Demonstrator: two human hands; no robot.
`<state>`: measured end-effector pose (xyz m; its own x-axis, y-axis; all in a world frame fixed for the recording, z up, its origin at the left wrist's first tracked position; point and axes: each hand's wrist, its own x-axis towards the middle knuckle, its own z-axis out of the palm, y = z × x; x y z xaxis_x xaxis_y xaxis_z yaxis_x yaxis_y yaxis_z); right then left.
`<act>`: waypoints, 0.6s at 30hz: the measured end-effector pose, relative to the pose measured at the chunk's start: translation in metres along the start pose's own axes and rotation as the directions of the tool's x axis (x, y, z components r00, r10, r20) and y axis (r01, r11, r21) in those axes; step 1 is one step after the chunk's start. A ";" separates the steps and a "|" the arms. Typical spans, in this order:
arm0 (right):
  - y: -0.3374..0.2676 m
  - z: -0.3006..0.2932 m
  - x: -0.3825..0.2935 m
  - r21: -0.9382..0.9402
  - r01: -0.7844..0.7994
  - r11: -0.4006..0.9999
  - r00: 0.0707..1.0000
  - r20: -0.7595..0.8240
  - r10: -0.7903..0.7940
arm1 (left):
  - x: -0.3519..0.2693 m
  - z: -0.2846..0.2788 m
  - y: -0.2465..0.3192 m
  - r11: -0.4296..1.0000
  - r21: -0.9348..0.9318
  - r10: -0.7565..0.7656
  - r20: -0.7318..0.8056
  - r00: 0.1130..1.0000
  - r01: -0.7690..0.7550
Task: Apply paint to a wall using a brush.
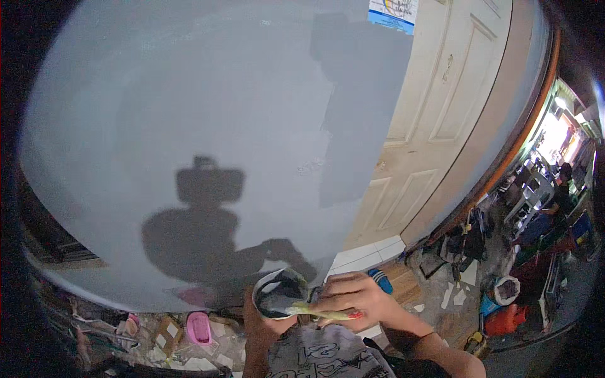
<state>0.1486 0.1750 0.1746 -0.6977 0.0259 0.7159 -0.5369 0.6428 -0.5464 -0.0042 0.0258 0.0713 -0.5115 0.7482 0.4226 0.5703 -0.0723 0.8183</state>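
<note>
My left hand (254, 308) is wrapped around a round, open-topped container (294, 279) in front of my chest. The container's inside looks dark grey, and its contents are hard to make out. Between the fingers of my right hand (352, 294) is a paintbrush (326, 313) with a yellowish handle and a red end. Its head reaches over the container's rim; the bristles are not plainly visible. Directly ahead stands a grey painted wall (227, 104), with a darker patch towards the door and my shadow across it.
Right of the wall is a cream panelled door (420, 118) above a white tiled step (373, 255). A pink plastic tub (199, 328) and scraps lie on the floor below. At right are a white bucket (506, 290), a red object (505, 320), a plastic chair (534, 191) and clutter.
</note>
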 end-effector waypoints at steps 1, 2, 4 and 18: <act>-0.002 -0.005 0.002 -0.032 0.007 0.999 1.000 -0.017 -0.007 | 0.001 -0.001 0.002 0.995 0.095 0.018 0.041 0.999 -0.022; -0.005 -0.012 0.004 -0.064 0.013 0.998 0.999 -0.035 -0.015 | -0.001 -0.002 -0.001 0.995 0.094 0.022 0.037 0.999 -0.025; -0.014 -0.030 0.016 -0.149 0.078 0.986 0.992 -0.091 -0.092 | -0.004 -0.001 -0.005 0.997 0.067 0.045 0.058 0.997 -0.049; -0.015 -0.136 0.138 -0.901 0.403 0.164 0.727 0.206 -0.655 | -0.012 0.003 0.016 0.963 -0.163 -0.257 -0.316 0.913 0.214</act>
<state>0.1251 0.2727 0.3405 -0.2532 -0.5599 0.7889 0.0584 0.8051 0.5902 0.0126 0.0177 0.0786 -0.8169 0.4933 0.2989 0.3346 -0.0169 0.9422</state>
